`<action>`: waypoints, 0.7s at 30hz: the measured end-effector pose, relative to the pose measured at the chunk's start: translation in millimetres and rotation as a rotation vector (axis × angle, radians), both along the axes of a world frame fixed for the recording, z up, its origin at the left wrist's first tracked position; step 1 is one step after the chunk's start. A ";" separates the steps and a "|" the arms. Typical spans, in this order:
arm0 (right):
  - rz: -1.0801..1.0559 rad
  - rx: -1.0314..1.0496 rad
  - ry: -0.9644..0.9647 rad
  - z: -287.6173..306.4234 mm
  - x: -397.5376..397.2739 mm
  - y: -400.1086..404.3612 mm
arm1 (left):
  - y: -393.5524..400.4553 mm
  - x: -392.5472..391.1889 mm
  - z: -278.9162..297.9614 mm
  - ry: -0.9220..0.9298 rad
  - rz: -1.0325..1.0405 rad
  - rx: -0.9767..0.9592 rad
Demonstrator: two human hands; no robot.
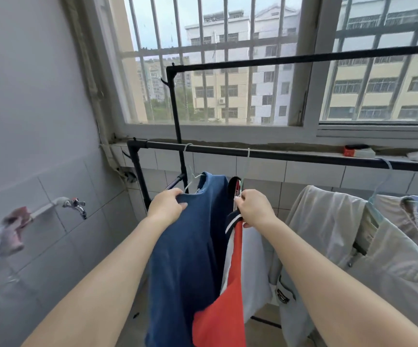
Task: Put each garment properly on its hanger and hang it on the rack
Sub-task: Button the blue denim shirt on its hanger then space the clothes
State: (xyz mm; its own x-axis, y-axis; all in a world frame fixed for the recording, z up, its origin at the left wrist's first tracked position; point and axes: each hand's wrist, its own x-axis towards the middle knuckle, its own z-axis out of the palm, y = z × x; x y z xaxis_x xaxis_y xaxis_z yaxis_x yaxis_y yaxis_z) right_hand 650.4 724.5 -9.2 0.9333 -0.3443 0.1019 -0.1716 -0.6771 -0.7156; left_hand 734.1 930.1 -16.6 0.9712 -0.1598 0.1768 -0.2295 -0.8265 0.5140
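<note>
My left hand (167,205) has its fingers curled tight on the shoulder of the navy blue T-shirt (187,259), which hangs from a pale wire hanger (190,169) hooked on the black rack rail (290,155). My right hand (254,207) pinches the collar of the red-and-white shirt (230,284) just beside it, on its own hanger. Further right hang beige garments (328,229). Beyond the rail stands the barred window (215,71).

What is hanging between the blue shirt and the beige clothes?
In the head view, a red and white shirt hangs between the blue shirt and the beige clothes. The right hand grips it.
</note>
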 end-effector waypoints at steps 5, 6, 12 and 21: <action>0.003 0.007 -0.004 -0.7 4.0 6.5 | -5.6 -7.5 -2.1 -0.014 -0.029 -0.021; -0.003 0.011 -0.008 -0.8 4.7 7.4 | -5.4 -7.4 -2.0 -0.012 -0.029 -0.017; -0.025 0.012 -0.035 -5.2 8.7 6.1 | -4.5 -9.9 0.3 -0.018 -0.018 -0.003; -0.067 0.053 -0.050 -7.8 8.7 4.4 | -4.1 -12.2 -1.0 -0.037 0.004 0.009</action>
State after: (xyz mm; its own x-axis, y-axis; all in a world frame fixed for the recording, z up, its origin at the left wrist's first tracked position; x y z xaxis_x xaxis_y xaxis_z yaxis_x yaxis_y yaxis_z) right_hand 659.1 728.9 -16.9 0.9023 -0.4117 0.1276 -0.1784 -0.6262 -0.7590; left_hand 722.0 926.0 -17.6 0.9647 -0.1577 0.2110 -0.2450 -0.8318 0.4980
